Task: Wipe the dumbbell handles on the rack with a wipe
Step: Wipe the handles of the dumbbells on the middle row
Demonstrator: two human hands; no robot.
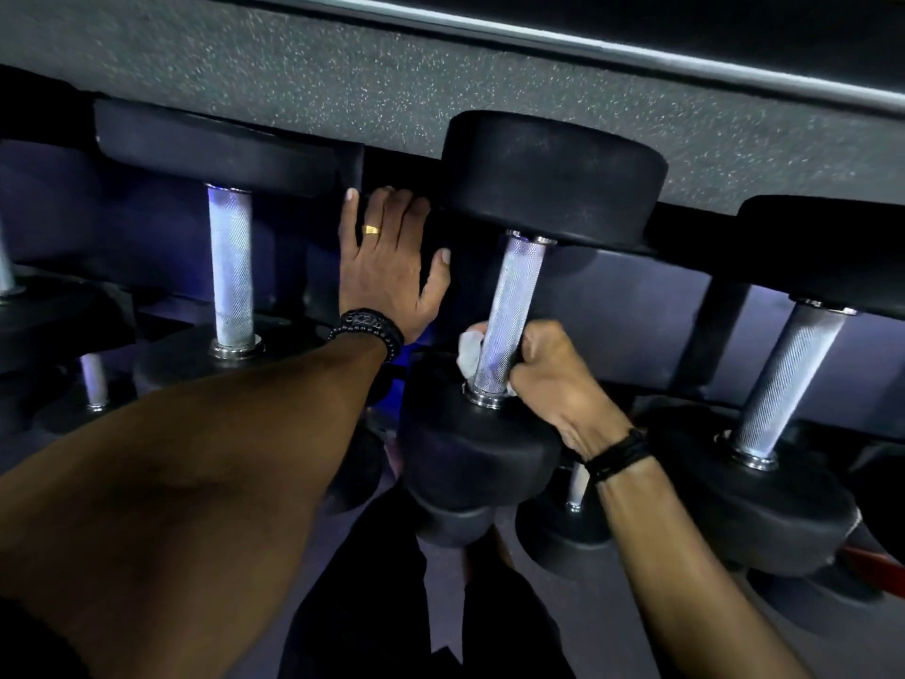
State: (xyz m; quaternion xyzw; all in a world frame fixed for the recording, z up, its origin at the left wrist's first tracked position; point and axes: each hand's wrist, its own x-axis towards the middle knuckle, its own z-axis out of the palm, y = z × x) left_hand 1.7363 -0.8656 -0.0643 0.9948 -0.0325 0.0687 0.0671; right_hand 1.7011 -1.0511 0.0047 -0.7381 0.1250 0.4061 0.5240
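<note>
Head: right hand around handle

Most of the crumpled white wipe is hidden behind the knurled silver handle and inside the right hand, whose fingertips curl out of sight. The left hand's fingertips vanish into the dark gap between the black rubber dumbbell heads. The far-left silver handle is cut by the edge.
</note>
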